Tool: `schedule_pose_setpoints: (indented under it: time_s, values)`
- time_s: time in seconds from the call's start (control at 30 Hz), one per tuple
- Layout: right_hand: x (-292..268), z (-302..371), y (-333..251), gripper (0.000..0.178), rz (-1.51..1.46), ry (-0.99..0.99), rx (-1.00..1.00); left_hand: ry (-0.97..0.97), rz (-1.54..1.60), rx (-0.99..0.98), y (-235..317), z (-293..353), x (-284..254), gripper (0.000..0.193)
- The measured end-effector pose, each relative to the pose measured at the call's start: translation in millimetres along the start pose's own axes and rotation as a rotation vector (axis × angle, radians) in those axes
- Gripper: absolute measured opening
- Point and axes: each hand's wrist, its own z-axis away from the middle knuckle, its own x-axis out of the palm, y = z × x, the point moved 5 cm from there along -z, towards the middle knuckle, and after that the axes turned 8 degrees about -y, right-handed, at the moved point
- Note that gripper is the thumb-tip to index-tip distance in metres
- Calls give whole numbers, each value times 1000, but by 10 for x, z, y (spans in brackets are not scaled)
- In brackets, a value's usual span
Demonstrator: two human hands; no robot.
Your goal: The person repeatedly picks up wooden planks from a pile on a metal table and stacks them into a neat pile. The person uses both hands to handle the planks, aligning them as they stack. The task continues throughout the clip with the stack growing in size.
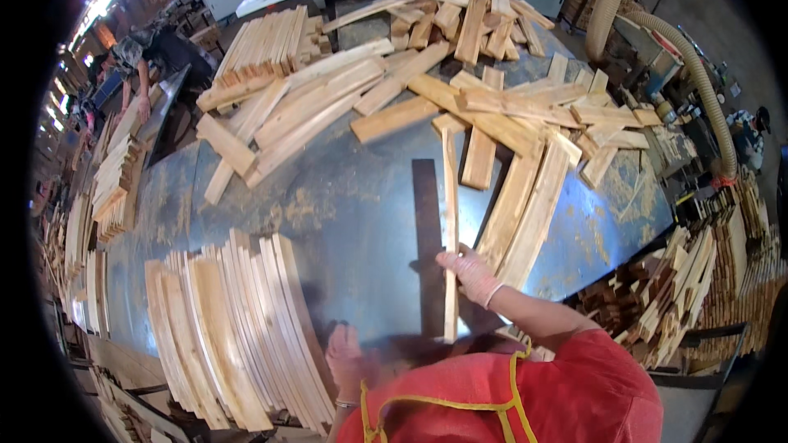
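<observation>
My right hand [474, 276], in a thin pale glove, grips a narrow wooden board [450, 213] near its lower half. The board stands on its edge and points away from me, with a dark shadow to its left on the metal table [353, 221]. Low in front of my body is my left hand [349, 354], smeared by motion, so its fingers do not show clearly. It is beside the right end of a row of boards [217, 324] set on edge. Right of my right hand, two longer boards [525, 213] lie side by side.
A loose heap of boards [492, 111] covers the table's far right, with more boards [320, 98] to its left and a neat stack [263, 45] behind. A ribbed hose [706, 74] hangs at right above stacked lumber [681, 295]. Another person [135, 57] bends over boards at far left.
</observation>
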Motion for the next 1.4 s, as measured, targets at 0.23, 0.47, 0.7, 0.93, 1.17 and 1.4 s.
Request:
schedule_pose_setpoints:
  time_s: [0.23,0.47,0.7,0.93,1.17,1.4]
  values:
    - [-1390,-1417,-3546,83,536,277,-583,-142,106,40,1018,-425,292,71]
    - [-2449,-2485,-3129,90,1346,492,-347,-342,40,20,1386,-651,723,75]
    - [-2303,-2891,-2952,99,1685,217,-291,-462,50,-31,1634,-917,575,80]
    - [-1071,-1669,-1643,72,1836,-494,-953,82,-97,107,2341,-1526,-239,95]
    - [-535,-485,-880,70,1357,-306,-815,-281,-75,-57,2003,-2056,559,89]
    - [-533,-359,353,79,128,-64,25,-723,2265,-61,844,-1310,778,43]
